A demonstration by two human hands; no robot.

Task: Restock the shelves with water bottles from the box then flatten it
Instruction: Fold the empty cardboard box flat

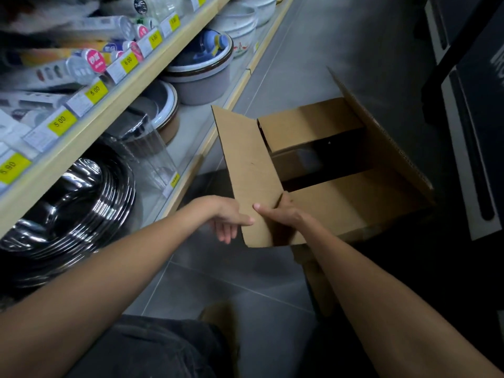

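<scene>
While both hands grip it, box [341, 186] gapes.

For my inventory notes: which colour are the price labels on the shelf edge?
Yellow price labels, clearest in the head view.

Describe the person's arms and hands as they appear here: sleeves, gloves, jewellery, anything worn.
Both forearms are bare up to the frame edge, with no sleeves in view. The left hand and right hand wear no gloves, and no rings, watch or bracelets show on the fingers or wrists. The only clothing visible is dark trousers at the bottom.
</scene>
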